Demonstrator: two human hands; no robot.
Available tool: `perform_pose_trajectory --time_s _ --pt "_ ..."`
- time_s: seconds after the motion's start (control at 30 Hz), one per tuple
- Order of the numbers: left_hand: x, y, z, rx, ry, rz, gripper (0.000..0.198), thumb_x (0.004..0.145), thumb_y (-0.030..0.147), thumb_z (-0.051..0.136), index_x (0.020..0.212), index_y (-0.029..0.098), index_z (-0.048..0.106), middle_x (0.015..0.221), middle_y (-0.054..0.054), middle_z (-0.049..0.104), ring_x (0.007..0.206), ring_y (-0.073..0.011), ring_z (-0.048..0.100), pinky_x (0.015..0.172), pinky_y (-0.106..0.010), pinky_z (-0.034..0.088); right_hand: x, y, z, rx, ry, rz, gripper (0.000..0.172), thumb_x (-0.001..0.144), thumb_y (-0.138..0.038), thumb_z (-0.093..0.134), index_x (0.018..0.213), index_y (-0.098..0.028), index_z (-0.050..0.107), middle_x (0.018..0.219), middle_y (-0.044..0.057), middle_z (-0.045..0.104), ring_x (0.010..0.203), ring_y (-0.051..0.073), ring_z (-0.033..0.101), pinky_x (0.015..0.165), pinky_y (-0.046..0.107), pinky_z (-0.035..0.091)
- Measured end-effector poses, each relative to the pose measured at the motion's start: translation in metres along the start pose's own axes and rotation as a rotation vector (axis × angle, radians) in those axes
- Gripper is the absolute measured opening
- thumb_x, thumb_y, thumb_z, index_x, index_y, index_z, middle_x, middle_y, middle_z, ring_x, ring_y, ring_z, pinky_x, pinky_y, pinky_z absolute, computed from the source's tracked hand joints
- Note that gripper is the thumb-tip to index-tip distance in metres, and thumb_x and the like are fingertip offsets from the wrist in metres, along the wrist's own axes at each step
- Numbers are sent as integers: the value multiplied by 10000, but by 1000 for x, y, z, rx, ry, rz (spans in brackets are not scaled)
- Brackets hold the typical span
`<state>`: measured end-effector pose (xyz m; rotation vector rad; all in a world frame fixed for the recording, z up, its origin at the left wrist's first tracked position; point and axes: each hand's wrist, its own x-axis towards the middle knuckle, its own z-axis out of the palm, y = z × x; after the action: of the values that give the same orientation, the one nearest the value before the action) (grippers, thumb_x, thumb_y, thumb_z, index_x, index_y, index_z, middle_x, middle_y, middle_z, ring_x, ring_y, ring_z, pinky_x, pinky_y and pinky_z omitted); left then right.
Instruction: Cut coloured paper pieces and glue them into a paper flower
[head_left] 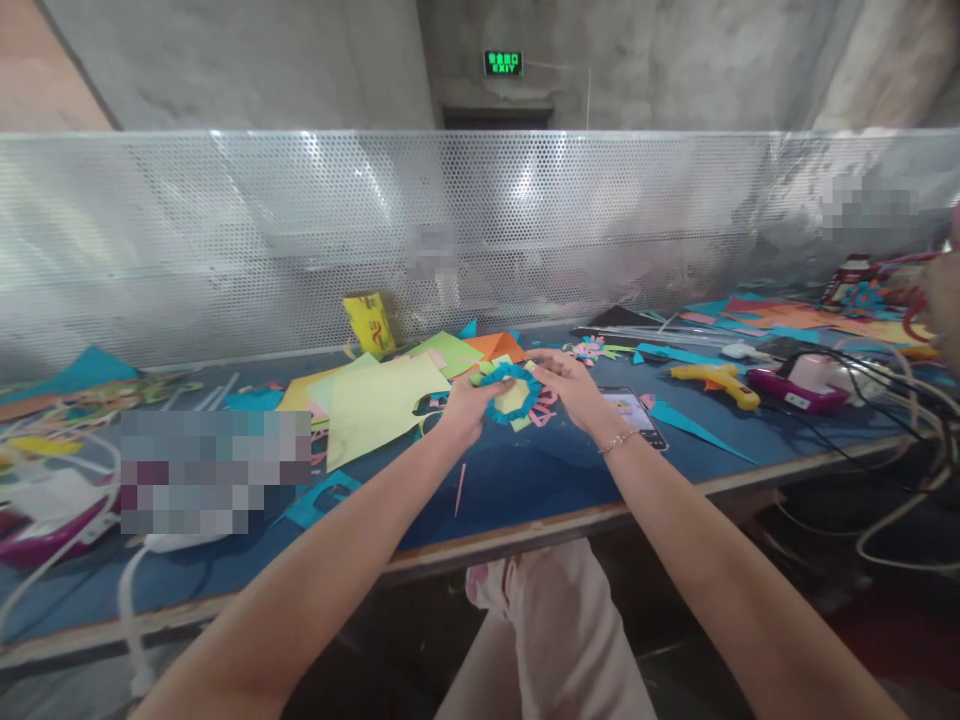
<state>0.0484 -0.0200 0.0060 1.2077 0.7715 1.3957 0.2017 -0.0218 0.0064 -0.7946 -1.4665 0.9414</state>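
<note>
Blue-fringed paper ring (512, 394) with a yellow centre is pinched at its edges by the left hand (466, 408) and right hand (568, 387), just above the blue table (517, 480), beside a phone (631, 413).

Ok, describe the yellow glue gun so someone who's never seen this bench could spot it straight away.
On the long blue-topped workbench before the perforated metal screen, look right of the right hand gripping the blue fringed paper ring, past the black-edged smartphone. The yellow plastic glue gun lies on its side. It is the only yellow tool, beside a pink and purple appliance.
</note>
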Motion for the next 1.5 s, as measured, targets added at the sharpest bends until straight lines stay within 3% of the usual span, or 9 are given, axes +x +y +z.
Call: perform_pose_trajectory --time_s 0.13,0.4,0.73,0.93,1.23,1.5 --pt "0 -1 -1 73 9 71 279 497 237 743 717 128 612 696 -23 640 605 -133 588 622 -276 473 1 1 4 49 2 50 347 641 -268 640 971 -219 546 720 -8 565 630 107 528 585 265 445" --pt "-1 -3 0 100 -19 152 291 519 274 740 737 133 608 707 -12 634 640 -132 583 640 -270 467 1 0 9 111 48 47 278 617 -235 642 880 -204 558 713 -15 556 660 109 530 655 284 453" --pt "-3 -4 4 16 -38 67 332 487 265 758 752 115 625 751 -49 657 694 -165 606 716 -327 479 2 2 6 117 35 -24 334 606 -222 645 928 -202 561 747 -14 559 661 90 511 640 247 433" --pt "-4 5 5 -75 -21 -49 337 453 191 765 751 122 624 730 -38 661 653 -155 612 675 -303 488 1 -1 4 49 -31 24 349 647 -270 626 984 -213 554 731 -8 563 661 107 519 641 275 452" --pt "2 12 -4 -208 -86 -265 206 557 118 695 754 125 636 755 -50 666 650 -142 615 646 -262 503 -7 -13 -4 -116 -82 -242 307 772 -247 494 1074 -273 540 1115 41 522 992 159 500 872 347 410" --pt "2 8 -4 -203 -84 -244 194 550 133 706 735 139 646 763 -60 668 664 -148 616 635 -259 508 -11 -15 -3 -290 -98 -316 376 787 -201 405 1129 -300 527 1189 4 485 1091 153 432 981 363 302"
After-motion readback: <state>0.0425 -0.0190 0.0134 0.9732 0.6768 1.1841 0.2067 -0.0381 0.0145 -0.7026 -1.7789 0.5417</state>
